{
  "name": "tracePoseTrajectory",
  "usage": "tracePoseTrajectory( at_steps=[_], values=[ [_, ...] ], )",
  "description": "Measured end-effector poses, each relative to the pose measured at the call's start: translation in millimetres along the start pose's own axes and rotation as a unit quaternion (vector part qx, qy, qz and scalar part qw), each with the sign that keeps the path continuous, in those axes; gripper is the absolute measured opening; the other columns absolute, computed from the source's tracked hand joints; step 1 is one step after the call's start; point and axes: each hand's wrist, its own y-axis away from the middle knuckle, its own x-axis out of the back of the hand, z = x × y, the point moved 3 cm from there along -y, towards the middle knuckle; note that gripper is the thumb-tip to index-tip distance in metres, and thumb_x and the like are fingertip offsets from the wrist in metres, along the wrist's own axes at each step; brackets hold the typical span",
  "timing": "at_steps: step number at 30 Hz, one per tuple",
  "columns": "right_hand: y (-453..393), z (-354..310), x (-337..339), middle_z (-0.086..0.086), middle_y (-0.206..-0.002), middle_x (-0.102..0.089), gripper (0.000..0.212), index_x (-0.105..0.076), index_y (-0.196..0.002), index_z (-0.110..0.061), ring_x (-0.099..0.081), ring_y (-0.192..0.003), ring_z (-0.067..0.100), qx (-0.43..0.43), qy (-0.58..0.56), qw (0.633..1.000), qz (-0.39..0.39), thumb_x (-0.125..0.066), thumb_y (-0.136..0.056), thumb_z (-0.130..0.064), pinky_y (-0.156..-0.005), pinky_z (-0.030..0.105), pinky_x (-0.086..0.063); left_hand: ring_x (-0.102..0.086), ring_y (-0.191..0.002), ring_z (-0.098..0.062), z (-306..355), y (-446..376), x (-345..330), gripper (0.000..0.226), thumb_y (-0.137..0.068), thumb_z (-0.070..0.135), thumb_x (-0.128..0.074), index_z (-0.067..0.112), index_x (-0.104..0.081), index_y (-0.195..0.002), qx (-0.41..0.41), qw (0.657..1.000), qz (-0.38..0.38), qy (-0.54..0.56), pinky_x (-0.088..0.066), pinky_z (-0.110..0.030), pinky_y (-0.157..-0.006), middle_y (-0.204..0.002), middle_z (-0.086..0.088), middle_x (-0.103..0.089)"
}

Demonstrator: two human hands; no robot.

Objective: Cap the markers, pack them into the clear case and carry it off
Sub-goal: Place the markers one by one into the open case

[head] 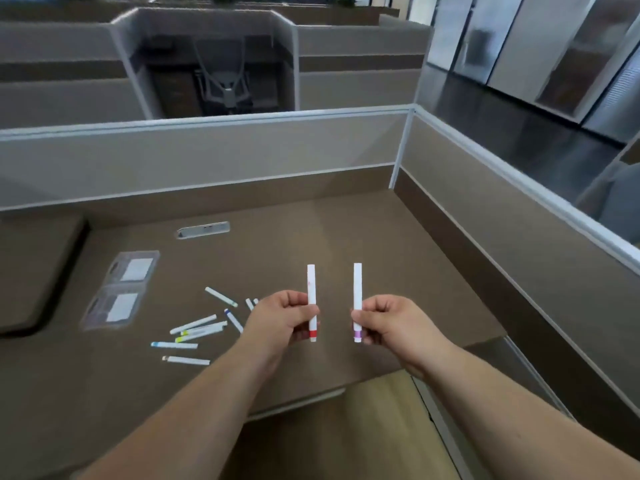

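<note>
Farthest left of both hands, the clear case [121,291] lies open and flat on the brown desk [311,230], two halves end to end, each with a pale rectangular insert; any print on the inserts is too blurred to read. It is well apart from either grip.

Between the case and the left hand, the loose markers [194,336] lie scattered on the desk, all white-barrelled with small colour bands: one with a green end farthest back, one with a yellow-green band, one with a blue band near the front, one with a tan tip nearest the person, and a dark blue one just beside the left wrist. No lettering on them can be made out.

The left hand [285,318] is held above the desk, thumb and curled fingers pinching the red-banded marker [312,299] low on its barrel. The marker stands upright, red band just below the grip, long white part rising above it. A faint pink mark shows on the barrel but cannot be read.

Just right of it, apart and parallel, the right hand [388,322] pinches the purple-banded marker [357,297] the same way, upright, purple band at the bottom below the fingertips.

Behind the hands runs the grey cubicle partition [207,157].
</note>
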Motion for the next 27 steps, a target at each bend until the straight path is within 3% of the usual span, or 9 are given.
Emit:
tracePoseTrajectory(
  at_steps=[2, 5, 7, 14, 16, 20, 23, 25, 27],
  values=[
    [-26.6, -2.7, -27.8, 0.026, -0.078, -0.067, 0.032, -0.067, -0.078, 0.0, -0.055, -0.066, 0.027, -0.013, -0.007, 1.0, -0.007, -0.073, -0.072, -0.031, -0.074, 0.04, -0.048, -0.067, -0.074, -0.026, -0.7, -17.3, 34.0, 0.008, -0.085, -0.001, -0.069, 0.003, -0.067, -0.09, 0.012, 1.0, 0.013, 0.001, -0.059, -0.044, -0.079, -0.08, -0.014, -0.071],
    [-70.7, -4.9, -79.2, 0.022, -0.074, -0.066, 0.028, -0.068, -0.074, -0.002, -0.053, -0.065, 0.026, -0.035, 0.001, 0.999, -0.024, -0.072, -0.073, -0.03, -0.071, 0.038, -0.045, -0.067, -0.067, -0.026, 0.7, -47.3, 92.5, 0.011, -0.085, -0.002, -0.069, -0.003, -0.065, -0.095, 0.032, 0.999, 0.034, -0.008, -0.058, -0.036, -0.062, -0.082, -0.02, -0.07],
    [-104.9, -4.8, -118.6, 0.02, -0.072, -0.066, 0.021, -0.07, -0.071, -0.007, -0.052, -0.062, 0.025, -0.052, 0.016, 0.998, -0.037, -0.071, -0.076, -0.027, -0.069, 0.037, -0.044, -0.066, -0.061, -0.02, 1.5, -70.4, 136.1, 0.009, -0.085, -0.003, -0.068, 0.001, -0.066, -0.093, 0.042, 0.998, 0.052, -0.019, -0.057, -0.032, -0.058, -0.077, -0.014, -0.07],
    [-188.5, 21.1, -197.3, 0.013, -0.058, -0.066, 0.021, -0.069, -0.062, -0.011, -0.052, -0.049, 0.019, -0.114, 0.099, 0.988, -0.035, -0.072, -0.082, -0.019, -0.056, 0.029, -0.043, -0.067, -0.056, -0.02, -15.0, -130.3, 240.5, 0.009, -0.078, 0.008, -0.074, 0.013, -0.069, -0.083, 0.104, 0.976, 0.124, -0.143, -0.057, -0.04, -0.068, -0.069, -0.007, -0.074],
    [-202.4, 35.3, -207.2, 0.007, -0.053, -0.063, 0.022, -0.068, -0.063, -0.007, -0.051, -0.045, 0.015, -0.135, 0.118, 0.983, -0.032, -0.071, -0.085, -0.01, -0.051, 0.024, -0.041, -0.07, -0.06, -0.022, -24.7, -139.5, 253.9, 0.01, -0.078, 0.012, -0.075, 0.014, -0.068, -0.084, 0.121, 0.967, 0.147, -0.172, -0.059, -0.04, -0.069, -0.068, -0.007, -0.074],
    [-228.1, 62.9, -223.8, 0.008, -0.058, -0.068, 0.018, -0.071, -0.065, -0.009, -0.06, -0.051, 0.016, -0.168, 0.179, 0.968, -0.044, -0.072, -0.082, -0.01, -0.057, 0.027, -0.05, -0.066, -0.051, -0.024, -57.1, -157.3, 262.4, 0.012, -0.079, 0.011, -0.076, 0.009, -0.065, -0.082, 0.173, 0.955, 0.173, -0.166, -0.062, -0.045, -0.06, -0.064, -0.01, -0.07],
    [-248.7, 80.8, -232.6, 0.006, -0.055, -0.064, 0.022, -0.067, -0.062, -0.007, -0.057, -0.041, 0.008, -0.17, 0.228, 0.956, -0.067, -0.069, -0.083, -0.002, -0.046, 0.014, -0.044, -0.066, -0.047, -0.019, -82.7, -170.0, 260.5, 0.011, -0.082, 0.011, -0.073, 0.01, -0.062, -0.079, 0.189, 0.947, 0.186, -0.183, -0.058, -0.033, -0.051, -0.062, -0.007, -0.069],
    [-258.9, 86.7, -238.8, -0.004, -0.049, -0.061, 0.024, -0.065, -0.062, -0.009, -0.053, -0.036, -0.001, -0.154, 0.274, 0.945, -0.087, -0.068, -0.084, -0.003, -0.042, 0.009, -0.039, -0.07, -0.053, -0.018, -93.7, -177.0, 258.7, 0.011, -0.083, 0.014, -0.068, 0.021, -0.062, -0.078, 0.183, 0.938, 0.197, -0.219, -0.059, -0.033, -0.056, -0.067, -0.004, -0.071],
    [-271.3, 93.0, -245.3, -0.009, -0.047, -0.059, 0.022, -0.065, -0.064, -0.011, -0.055, -0.038, -0.003, -0.139, 0.319, 0.931, -0.107, -0.067, -0.085, -0.006, -0.043, 0.011, -0.042, -0.072, -0.065, -0.016, -102.3, -185.3, 256.5, 0.013, -0.084, 0.019, -0.066, 0.029, -0.059, -0.083, 0.176, 0.925, 0.2, -0.272, -0.061, -0.036, -0.068, -0.076, 0.0, -0.072]
  ],
)
